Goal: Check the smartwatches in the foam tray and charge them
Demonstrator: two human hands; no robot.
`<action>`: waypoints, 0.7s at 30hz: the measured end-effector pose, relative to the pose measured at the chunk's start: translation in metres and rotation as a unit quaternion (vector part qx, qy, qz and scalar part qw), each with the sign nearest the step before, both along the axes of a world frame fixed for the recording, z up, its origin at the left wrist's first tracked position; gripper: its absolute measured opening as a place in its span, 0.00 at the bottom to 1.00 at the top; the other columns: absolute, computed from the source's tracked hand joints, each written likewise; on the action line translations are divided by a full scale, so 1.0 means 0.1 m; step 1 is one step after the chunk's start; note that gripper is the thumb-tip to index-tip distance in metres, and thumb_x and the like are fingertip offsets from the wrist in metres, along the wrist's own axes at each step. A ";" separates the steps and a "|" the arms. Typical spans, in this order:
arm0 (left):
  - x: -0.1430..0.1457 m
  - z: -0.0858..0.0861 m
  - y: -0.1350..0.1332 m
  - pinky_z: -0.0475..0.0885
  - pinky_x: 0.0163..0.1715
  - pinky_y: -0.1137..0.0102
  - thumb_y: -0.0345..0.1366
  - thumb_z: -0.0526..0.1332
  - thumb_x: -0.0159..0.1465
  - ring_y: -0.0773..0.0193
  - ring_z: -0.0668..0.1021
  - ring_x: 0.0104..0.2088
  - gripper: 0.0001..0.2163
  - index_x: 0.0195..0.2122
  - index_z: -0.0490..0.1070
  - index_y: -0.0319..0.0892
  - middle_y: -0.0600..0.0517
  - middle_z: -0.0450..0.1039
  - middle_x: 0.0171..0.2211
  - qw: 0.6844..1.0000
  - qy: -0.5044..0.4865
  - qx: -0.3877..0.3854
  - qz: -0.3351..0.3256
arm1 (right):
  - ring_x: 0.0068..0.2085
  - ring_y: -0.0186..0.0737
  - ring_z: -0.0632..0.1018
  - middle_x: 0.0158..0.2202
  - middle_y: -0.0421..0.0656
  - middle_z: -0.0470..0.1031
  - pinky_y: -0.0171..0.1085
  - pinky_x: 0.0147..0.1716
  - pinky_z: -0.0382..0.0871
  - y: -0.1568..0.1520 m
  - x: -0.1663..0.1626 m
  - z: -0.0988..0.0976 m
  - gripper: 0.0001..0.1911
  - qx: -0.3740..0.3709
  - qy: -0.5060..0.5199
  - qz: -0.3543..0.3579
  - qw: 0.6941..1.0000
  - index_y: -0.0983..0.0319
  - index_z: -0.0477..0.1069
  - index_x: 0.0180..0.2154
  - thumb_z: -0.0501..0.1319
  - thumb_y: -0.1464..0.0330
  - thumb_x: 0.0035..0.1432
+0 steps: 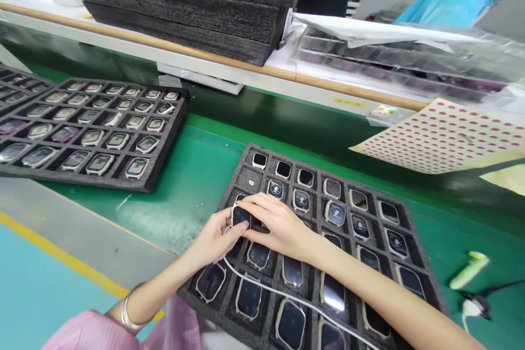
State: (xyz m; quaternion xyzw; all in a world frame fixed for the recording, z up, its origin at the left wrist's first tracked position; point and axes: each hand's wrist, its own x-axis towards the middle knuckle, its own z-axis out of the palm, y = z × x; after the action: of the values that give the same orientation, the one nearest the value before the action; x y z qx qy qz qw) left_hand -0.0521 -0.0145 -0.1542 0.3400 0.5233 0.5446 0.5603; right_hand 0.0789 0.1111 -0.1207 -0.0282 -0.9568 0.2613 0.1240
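Watch [241,215] with a dark screen, held over the left side of a dark foam tray [221,314], with the face tilted up toward the head camera. Pinched at the left by the fingers of the left hand [214,236], with the thumb across a lower corner of the screen; gripped at the top and right edge by the fingers of the right hand [285,227], with the two thumbs close together. Cannot tell the exact hold behind the case, hidden in this view.

White cable [267,286] running from beside the left hand across the tray toward the lower right, over other watches [290,324]. Cannot tell whether joined to the back of the held piece. If joined, best to support the case from below and press or pull straight, without twisting. Better, too, to leave some slack and lift the cable clear of the seated pieces, so as not to drag across glass.

For a sound hold, grip by the frame: move the left thumb toward the edge to avoid smudges and stray touches. Work low over the foam, for a short, soft fall in case of a slip. In any setting down, lower flat and face up.
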 end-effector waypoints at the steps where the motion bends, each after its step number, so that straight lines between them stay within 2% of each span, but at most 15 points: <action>1: 0.00 0.01 -0.01 0.43 0.09 0.78 0.42 0.62 0.61 0.78 0.54 0.08 0.12 0.34 0.67 0.38 0.64 0.56 0.12 1.000 -0.005 0.000 0.001 | 0.48 0.49 0.72 0.46 0.51 0.71 0.48 0.47 0.68 -0.01 0.00 -0.01 0.19 -0.009 0.008 -0.003 1.000 0.65 0.65 0.52 0.62 0.68 0.60; 8: -0.01 0.08 -0.04 0.43 0.10 0.78 0.43 0.64 0.59 0.78 0.53 0.08 0.12 0.32 0.66 0.38 0.64 0.55 0.11 0.999 -0.045 -0.002 -0.004 | 0.43 0.46 0.72 0.43 0.49 0.71 0.45 0.43 0.69 -0.06 0.01 -0.07 0.20 -0.082 0.053 -0.001 0.995 0.64 0.65 0.52 0.63 0.66 0.59; 13: 0.00 0.06 -0.04 0.47 0.11 0.77 0.44 0.65 0.57 0.77 0.54 0.10 0.14 0.33 0.69 0.38 0.63 0.56 0.11 0.999 -0.037 -0.012 0.004 | 0.43 0.45 0.72 0.43 0.49 0.71 0.45 0.43 0.70 -0.06 0.03 -0.07 0.20 -0.087 0.043 -0.001 0.995 0.64 0.65 0.52 0.63 0.68 0.59; 21: -0.01 -0.07 -0.05 0.51 0.13 0.77 0.46 0.65 0.56 0.74 0.58 0.12 0.16 0.37 0.70 0.40 0.62 0.56 0.13 1.000 -0.022 -0.019 0.005 | 0.43 0.45 0.72 0.42 0.49 0.71 0.45 0.43 0.70 -0.03 0.03 -0.08 0.19 -0.084 0.052 0.011 0.995 0.64 0.66 0.51 0.63 0.68 0.59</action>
State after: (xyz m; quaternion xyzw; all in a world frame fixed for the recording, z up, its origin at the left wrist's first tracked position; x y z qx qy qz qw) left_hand -0.0532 -0.0195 -0.1607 0.3149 0.5232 0.5441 0.5754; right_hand 0.0817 0.1076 -0.1285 -0.0146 -0.9240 0.3430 0.1682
